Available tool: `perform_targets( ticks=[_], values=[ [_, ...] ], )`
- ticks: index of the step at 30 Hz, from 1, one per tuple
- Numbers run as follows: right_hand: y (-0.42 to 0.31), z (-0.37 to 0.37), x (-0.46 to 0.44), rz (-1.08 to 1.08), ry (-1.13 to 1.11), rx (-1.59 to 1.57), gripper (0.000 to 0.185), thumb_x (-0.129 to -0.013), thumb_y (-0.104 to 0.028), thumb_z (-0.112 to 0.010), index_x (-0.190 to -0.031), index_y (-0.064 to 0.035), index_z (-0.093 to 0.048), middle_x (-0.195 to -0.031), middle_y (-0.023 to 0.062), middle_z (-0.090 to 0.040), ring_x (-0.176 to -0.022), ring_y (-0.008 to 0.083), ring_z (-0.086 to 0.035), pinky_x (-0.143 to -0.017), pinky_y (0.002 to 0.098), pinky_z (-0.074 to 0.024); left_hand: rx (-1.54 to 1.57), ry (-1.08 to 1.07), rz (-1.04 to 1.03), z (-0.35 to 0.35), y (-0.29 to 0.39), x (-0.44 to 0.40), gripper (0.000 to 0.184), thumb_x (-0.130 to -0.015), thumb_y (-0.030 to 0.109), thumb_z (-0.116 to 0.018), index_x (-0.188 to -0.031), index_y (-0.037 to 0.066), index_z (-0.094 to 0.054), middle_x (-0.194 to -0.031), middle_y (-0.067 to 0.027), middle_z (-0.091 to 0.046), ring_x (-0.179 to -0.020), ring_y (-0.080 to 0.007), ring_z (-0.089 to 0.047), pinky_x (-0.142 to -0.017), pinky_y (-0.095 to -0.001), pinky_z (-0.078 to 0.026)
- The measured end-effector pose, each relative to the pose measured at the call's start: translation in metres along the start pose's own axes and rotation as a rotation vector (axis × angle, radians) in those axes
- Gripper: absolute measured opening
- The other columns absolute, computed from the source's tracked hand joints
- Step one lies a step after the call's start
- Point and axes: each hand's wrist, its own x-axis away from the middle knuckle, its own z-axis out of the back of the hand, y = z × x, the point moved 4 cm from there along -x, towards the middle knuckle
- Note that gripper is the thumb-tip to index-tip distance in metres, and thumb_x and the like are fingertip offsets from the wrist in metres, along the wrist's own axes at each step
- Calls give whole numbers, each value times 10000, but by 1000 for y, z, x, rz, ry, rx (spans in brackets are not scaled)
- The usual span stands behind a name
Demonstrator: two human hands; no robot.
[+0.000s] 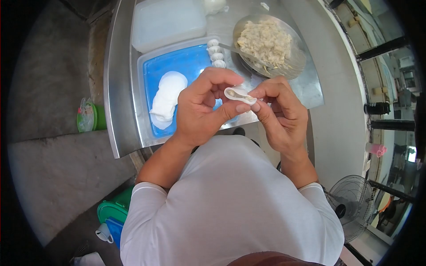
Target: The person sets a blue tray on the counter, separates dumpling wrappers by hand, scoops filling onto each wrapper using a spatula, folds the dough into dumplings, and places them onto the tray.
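Observation:
Between my two hands is a small white dough wrapper (pixel 240 96), folded partway with some filling showing inside. My left hand (pixel 208 102) holds its left side between thumb and fingers. The fingertips of my right hand (pixel 278 106) pinch its right end. Beyond the hands, a wide metal bowl (pixel 298 60) holds pale chopped filling (pixel 266 42), with a flat metal tool across its near side. A blue tray (pixel 153 66) bears a stack of white wrappers (pixel 167 95) at the left and a short row of folded dumplings (pixel 216 56) at its right edge.
A translucent white container (pixel 168 22) stands behind the blue tray on the steel table (pixel 120 88). At the table's far edge is a white item (pixel 214 5). A green bucket (pixel 98 117) is on the floor at left; a fan (pixel 355 204) stands at lower right.

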Motion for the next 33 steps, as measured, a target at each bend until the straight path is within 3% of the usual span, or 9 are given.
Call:
perform_targets(
  ticks=[2, 9, 11, 14, 16, 26, 28, 33],
  values=[
    [2, 0, 1, -18, -14, 25, 104, -899, -28, -693, -991, 13, -669, -955, 79, -619, -787, 124, -535, -652, 241, -431, -33, 25, -91, 2, -4, 2, 319, -844, 9, -774, -1149, 3, -678, -1118, -90, -614, -943, -142, -596, -735, -244, -497],
    [5, 3, 1, 7, 52, -24, 105, -901, -35, -694, -988, 12, -661, -925, 74, -609, -771, 138, -535, -672, 253, -435, -129, -66, -33, -5, -1, -3, 271, -848, 26, -775, -1100, 12, -676, -1073, -85, -630, -867, -116, -592, -696, -232, -480],
    [7, 8, 2, -1, 28, 25, 113, -902, -37, -695, -996, 12, -657, -930, 72, -609, -770, 136, -534, -683, 252, -436, -24, 116, -58, -7, -1, -3, 246, -853, 32, -770, -1085, 22, -691, -1079, -84, -637, -835, -108, -577, -696, -235, -474],
    [7, 10, 2, -21, -19, -24, 120, -908, -38, -691, -1011, 12, -654, -934, 73, -606, -774, 134, -533, -708, 249, -437, -112, 4, -116, -6, -8, -3, 248, -857, 36, -765, -1093, 25, -690, -1058, -79, -640, -824, -108, -569, -701, -244, -474],
    [4, 9, 0, -105, 77, -256, 119, -915, -52, -690, -1008, 13, -654, -928, 73, -604, -774, 134, -534, -714, 246, -433, -179, -24, -117, -8, -5, -6, 233, -864, 39, -759, -1086, 27, -688, -1048, -80, -639, -821, -113, -569, -706, -250, -475],
    [19, 36, -2, 18, -53, -80, 142, -917, -88, -706, -1017, 2, -661, -917, 57, -618, -786, 116, -541, -723, 258, -445, -257, -2, -157, -27, -11, -12, 190, -888, 51, -731, -1071, 12, -695, -985, -77, -641, -846, -147, -575, -744, -274, -475],
    [20, 38, -3, -126, 26, -364, 148, -913, -97, -709, -1013, -1, -657, -898, 58, -615, -781, 124, -542, -721, 264, -448, -318, -16, -159, -30, -10, -15, 179, -893, 49, -724, -1065, 10, -695, -985, -78, -642, -848, -148, -578, -742, -275, -476],
    [37, 57, -5, -118, -88, -221, 153, -918, -103, -704, -1025, -6, -653, -900, 50, -611, -788, 116, -550, -729, 254, -455, -416, 7, -136, -47, -11, -23, 158, -905, 55, -709, -1052, -1, -697, -970, -77, -646, -842, -154, -584, -737, -273, -479]
  ],
)
